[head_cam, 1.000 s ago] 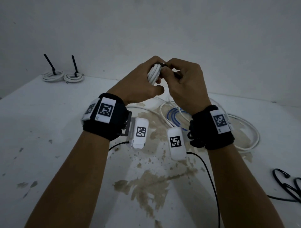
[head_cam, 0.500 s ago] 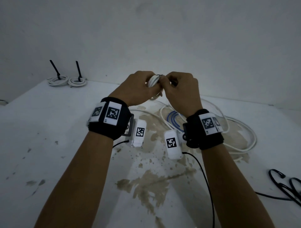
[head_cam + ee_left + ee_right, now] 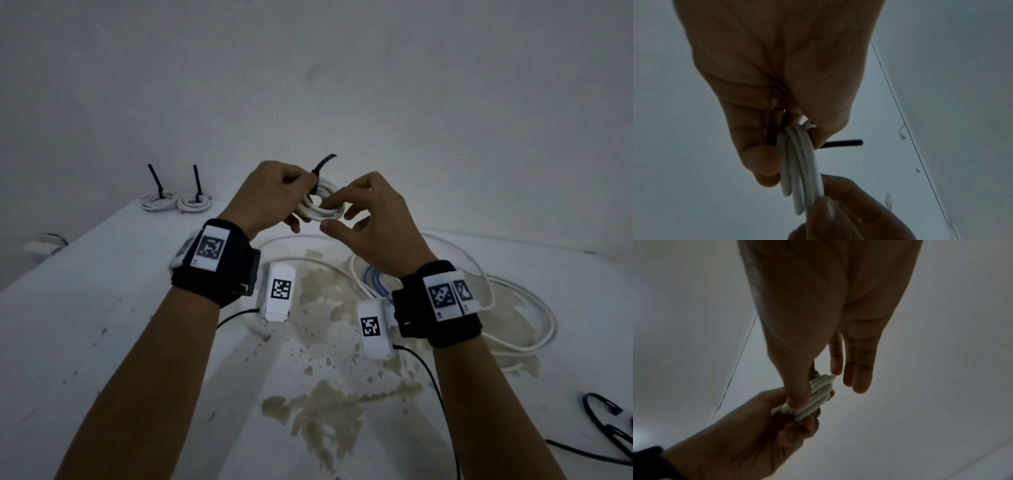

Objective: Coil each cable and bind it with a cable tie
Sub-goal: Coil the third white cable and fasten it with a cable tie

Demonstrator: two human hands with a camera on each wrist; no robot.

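In the centre of the head view, lifted above the table [image 3: 85, 308]: a small white coil [image 3: 320, 207]. Gripped on its left side by the left hand [image 3: 274, 195], fingers curled round the strands just where the black cable tie [image 3: 323, 162] wraps them, tail pointing up and to the right. Probably held so to keep the loops together and to stop the tie from slipping. Pinched lightly on the opposite side by the right hand [image 3: 373, 222], thumb and index finger on the strands, other fingers straight and spread; likely to steady the ring. Cannot tell whether the tie is pulled fully tight.

Upper left of the frame: two bound coils [image 3: 159, 200], each with its tie tail upright, set near the wall, seemingly as the finished pile. Right of centre, under the right wrist: loose white cable [image 3: 513, 308] and a blue cable [image 3: 373, 281], not yet coiled.

No box, tray or other container in view; everything directly on the table.
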